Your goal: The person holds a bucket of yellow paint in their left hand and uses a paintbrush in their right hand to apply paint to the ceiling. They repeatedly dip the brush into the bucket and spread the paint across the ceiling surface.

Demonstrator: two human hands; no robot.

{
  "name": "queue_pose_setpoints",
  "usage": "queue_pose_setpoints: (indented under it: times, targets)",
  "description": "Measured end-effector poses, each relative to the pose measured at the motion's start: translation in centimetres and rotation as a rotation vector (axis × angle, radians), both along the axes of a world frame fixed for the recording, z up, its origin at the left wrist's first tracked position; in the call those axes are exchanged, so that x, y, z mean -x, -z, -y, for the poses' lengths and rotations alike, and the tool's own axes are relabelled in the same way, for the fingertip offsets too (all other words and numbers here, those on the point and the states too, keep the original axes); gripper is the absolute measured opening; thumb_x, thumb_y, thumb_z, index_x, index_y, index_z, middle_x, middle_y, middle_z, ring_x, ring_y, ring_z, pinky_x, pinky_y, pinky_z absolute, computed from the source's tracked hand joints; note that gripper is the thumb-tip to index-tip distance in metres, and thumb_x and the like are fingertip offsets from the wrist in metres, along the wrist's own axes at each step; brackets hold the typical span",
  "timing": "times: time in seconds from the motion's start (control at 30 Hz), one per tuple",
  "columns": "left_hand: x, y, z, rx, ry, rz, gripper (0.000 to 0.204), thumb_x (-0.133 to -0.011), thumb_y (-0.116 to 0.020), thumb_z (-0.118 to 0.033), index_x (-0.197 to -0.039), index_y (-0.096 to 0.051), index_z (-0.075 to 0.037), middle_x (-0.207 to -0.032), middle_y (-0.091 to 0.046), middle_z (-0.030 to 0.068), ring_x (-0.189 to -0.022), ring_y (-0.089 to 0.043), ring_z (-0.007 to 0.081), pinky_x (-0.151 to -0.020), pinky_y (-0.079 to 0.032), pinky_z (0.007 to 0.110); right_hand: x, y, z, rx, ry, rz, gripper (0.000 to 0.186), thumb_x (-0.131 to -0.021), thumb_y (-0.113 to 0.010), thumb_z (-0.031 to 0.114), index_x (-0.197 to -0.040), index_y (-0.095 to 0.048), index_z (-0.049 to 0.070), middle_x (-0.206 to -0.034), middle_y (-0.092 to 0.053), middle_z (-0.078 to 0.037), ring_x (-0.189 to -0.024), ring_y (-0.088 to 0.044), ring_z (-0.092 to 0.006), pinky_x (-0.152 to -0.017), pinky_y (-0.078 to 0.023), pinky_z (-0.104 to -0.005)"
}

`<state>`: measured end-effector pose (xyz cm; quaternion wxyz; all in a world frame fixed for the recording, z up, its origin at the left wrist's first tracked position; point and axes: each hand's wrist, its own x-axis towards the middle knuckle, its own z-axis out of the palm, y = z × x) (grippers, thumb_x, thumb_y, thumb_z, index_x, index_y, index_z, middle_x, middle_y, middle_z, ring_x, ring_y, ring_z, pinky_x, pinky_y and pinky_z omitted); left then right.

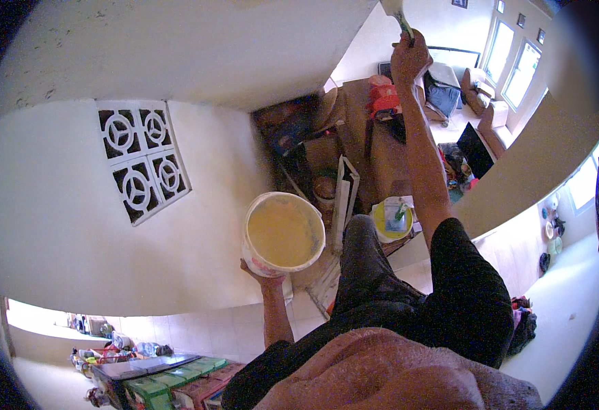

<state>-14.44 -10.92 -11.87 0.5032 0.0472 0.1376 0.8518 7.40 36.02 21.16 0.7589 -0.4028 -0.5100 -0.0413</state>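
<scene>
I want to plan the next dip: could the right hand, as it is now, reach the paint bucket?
Probably yes: the right hand with the brush has open air down to the bucket on the left hand.

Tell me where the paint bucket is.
In the head view, the paint bucket sits centre-frame, held from below by the left hand, right of the patterned vent block.

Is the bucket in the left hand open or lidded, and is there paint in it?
Open: the bucket has no lid, and yellow paint covers its inside. The left hand supports it from below.
</scene>
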Motion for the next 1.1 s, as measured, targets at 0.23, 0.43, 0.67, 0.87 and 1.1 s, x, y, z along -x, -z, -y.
queue_pose_setpoints:
  times: [0.23,0.43,0.67,0.87,1.1]
  targets:
    - [0.6,1.9,0.6,0.065,-0.056,-0.066,0.092,-0.073,-0.041,-0.077,-0.144,-0.033,-0.019,-0.146,-0.038,0.0087,-0.129,-0.041,0.0355,-0.101,-0.039,0.058,9.1,-0.5,1.7,-0.048,0.158,0.023,0.014,-0.091,-0.055,0.018,-0.097,-0.06,0.007,-0.067,-0.066,-0.008,-0.06,-0.065,-0.0289,-0.057,-0.049,-0.0422]
    - [-1.4,-2.2,1.5,0.306,-0.163,-0.067,0.089,-0.074,-0.04,-0.076,-0.142,-0.037,-0.019,-0.146,-0.039,0.0059,-0.129,-0.041,0.0358,-0.103,-0.037,0.057,19.4,-0.6,10.5,-0.061,-0.305,-0.059,0.016,-0.085,-0.059,0.007,-0.101,-0.058,0.004,-0.069,-0.064,-0.014,-0.067,-0.065,-0.0327,-0.058,-0.049,-0.0445]
    - [-2.4,-3.8,0.7,0.401,-0.279,-0.26,0.086,-0.075,-0.038,-0.076,-0.14,-0.041,-0.02,-0.143,-0.043,0.0055,-0.126,-0.044,0.0355,-0.1,-0.038,0.058,20.1,1.0,11.8,-0.322,-0.49,0.265,0.029,-0.086,-0.06,0.008,-0.115,-0.059,0.006,-0.095,-0.067,-0.015,-0.076,-0.066,-0.0326,-0.065,-0.053,-0.0431]
    - [-1.4,-1.5,0.8,0.349,-0.204,-0.114,0.087,-0.073,-0.04,-0.077,-0.139,-0.042,-0.02,-0.143,-0.042,0.0054,-0.125,-0.044,0.0353,-0.098,-0.039,0.059,11.1,0.6,0.6,-0.153,-0.236,0.27,0.026,-0.088,-0.057,0.012,-0.113,-0.063,0.011,-0.091,-0.07,-0.012,-0.074,-0.069,-0.0258,-0.066,-0.053,-0.0377]
    - [-1.2,-0.2,0.8,0.106,-0.028,-0.043,0.09,-0.07,-0.047,-0.076,-0.141,-0.04,-0.02,-0.144,-0.042,0.0066,-0.126,-0.043,0.0354,-0.099,-0.039,0.06,2.3,2.3,-2.4,0.061,-0.062,-0.171,0.023,-0.094,-0.053,0.02,-0.102,-0.06,0.0,-0.066,-0.066,-0.011,-0.06,-0.069,-0.0204,-0.056,-0.05,-0.0356]
